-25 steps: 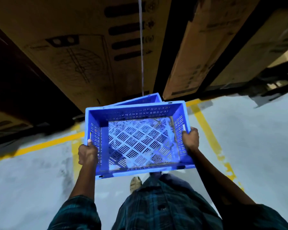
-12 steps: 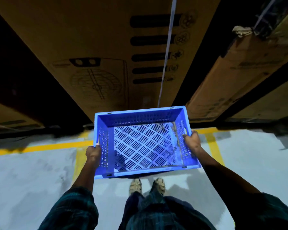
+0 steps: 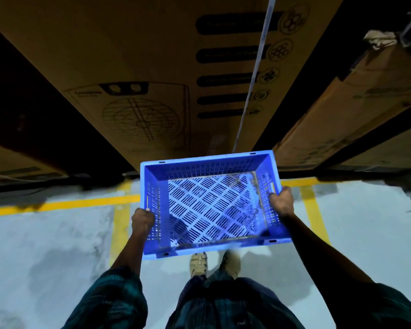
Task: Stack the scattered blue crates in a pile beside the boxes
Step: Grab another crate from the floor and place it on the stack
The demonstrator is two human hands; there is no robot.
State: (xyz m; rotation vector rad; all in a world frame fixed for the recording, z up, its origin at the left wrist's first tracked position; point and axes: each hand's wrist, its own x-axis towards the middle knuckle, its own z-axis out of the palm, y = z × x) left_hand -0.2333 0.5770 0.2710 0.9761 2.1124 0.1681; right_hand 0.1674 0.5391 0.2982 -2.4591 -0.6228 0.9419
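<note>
An empty blue slotted crate (image 3: 207, 165) hangs in front of me, held level with its open top facing up. My left hand (image 3: 141, 220) grips its left rim and my right hand (image 3: 281, 201) grips its right rim near the handle slot. Tall brown cardboard boxes (image 3: 152, 74) stand directly behind the crate. Whatever lies under the crate is hidden by it.
More cardboard boxes (image 3: 356, 103) stand to the right, with dark gaps between them. Yellow floor lines (image 3: 64, 204) run along the box fronts on the grey concrete floor (image 3: 48, 257). My two feet (image 3: 198, 264) stand just behind the crate.
I have stepped closer to the boxes with the crate in both hands. A second blue crate seen behind it a second ago is out of sight now.
</note>
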